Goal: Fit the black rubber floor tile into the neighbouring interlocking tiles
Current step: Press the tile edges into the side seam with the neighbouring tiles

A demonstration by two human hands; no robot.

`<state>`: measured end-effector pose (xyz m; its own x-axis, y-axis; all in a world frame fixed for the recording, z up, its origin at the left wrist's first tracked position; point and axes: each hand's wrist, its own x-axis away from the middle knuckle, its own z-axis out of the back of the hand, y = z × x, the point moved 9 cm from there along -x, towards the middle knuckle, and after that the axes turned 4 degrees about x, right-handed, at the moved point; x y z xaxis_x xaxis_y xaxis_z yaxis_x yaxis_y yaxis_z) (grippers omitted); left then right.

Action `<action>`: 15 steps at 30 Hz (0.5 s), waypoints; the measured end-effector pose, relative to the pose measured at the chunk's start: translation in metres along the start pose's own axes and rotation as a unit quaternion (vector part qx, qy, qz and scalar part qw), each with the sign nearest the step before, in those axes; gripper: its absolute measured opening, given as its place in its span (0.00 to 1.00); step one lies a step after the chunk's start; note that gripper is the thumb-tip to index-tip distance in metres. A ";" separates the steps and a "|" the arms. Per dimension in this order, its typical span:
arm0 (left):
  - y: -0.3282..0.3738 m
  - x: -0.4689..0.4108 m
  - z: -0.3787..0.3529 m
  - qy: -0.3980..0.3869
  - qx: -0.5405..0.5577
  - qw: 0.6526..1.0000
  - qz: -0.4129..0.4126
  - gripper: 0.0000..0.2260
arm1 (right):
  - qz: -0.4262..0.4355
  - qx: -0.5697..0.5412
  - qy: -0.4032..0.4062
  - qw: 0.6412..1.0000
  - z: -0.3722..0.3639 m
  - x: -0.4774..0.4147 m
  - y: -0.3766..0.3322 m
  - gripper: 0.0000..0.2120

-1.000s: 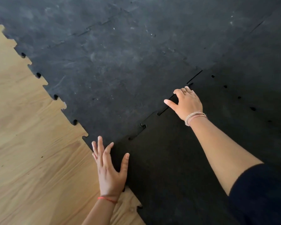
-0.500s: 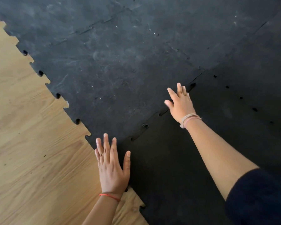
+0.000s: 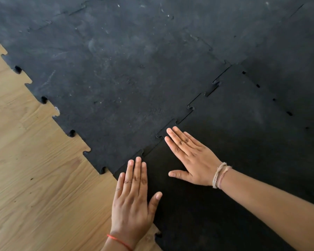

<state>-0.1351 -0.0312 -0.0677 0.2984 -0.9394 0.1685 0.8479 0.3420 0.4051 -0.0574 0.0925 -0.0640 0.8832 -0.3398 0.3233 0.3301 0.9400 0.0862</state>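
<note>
A black rubber floor tile (image 3: 234, 160) lies on the wooden floor (image 3: 34, 178), its toothed upper-left edge meeting a scuffed, dusty neighbouring tile (image 3: 116, 78); thin gaps show along that seam (image 3: 190, 109). The left hand (image 3: 132, 205) lies flat with fingers spread at the tile's left corner, gripping nothing. The right hand (image 3: 192, 158) presses flat, fingers extended beside the seam. More tiles (image 3: 288, 42) adjoin farther right.

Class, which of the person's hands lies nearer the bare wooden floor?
Left. The left hand lies at the tile's corner, bordering the wooden floor; the right hand rests farther in on the black tile.
</note>
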 end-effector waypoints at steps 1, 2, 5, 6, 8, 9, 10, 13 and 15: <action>-0.001 -0.001 -0.002 -0.002 0.002 1.000 0.002 0.30 | 0.003 -0.002 -0.009 1.000 -0.001 -0.001 0.001 0.40; -0.002 -0.002 -0.002 -0.004 0.003 1.000 0.005 0.30 | 0.006 -0.003 -0.020 1.000 -0.002 -0.003 0.001 0.40; -0.001 -0.003 -0.001 -0.019 -0.010 1.000 0.019 0.30 | 0.030 -0.004 -0.058 0.998 -0.002 -0.009 0.003 0.40; 0.000 -0.002 0.001 -0.026 -0.012 0.999 0.024 0.30 | 0.033 -0.013 -0.067 0.997 -0.002 -0.010 0.006 0.39; 0.003 -0.001 0.004 -0.034 -0.016 0.999 0.033 0.31 | 0.038 -0.034 -0.075 0.996 -0.001 -0.011 0.011 0.37; 0.005 -0.001 0.004 -0.035 -0.017 0.999 0.036 0.31 | 0.039 -0.043 -0.070 0.996 0.000 -0.010 0.013 0.36; 0.006 -0.002 0.005 -0.034 -0.015 0.999 0.039 0.32 | 0.031 -0.044 -0.052 0.997 0.000 -0.009 0.014 0.35; 0.020 -0.016 0.004 -0.043 -0.021 0.999 0.006 0.32 | -0.089 -0.071 0.043 0.993 -0.001 0.002 0.023 0.35; 0.038 -0.035 0.004 -0.054 -0.042 0.996 -0.052 0.32 | -0.217 -0.115 0.064 0.967 -0.006 0.011 0.052 0.38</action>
<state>-0.1145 0.0148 -0.0547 0.1618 -0.9601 0.2281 0.9065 0.2359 0.3500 -0.0285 0.1376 -0.0615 0.6746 -0.7150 0.1836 0.7307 0.6821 -0.0287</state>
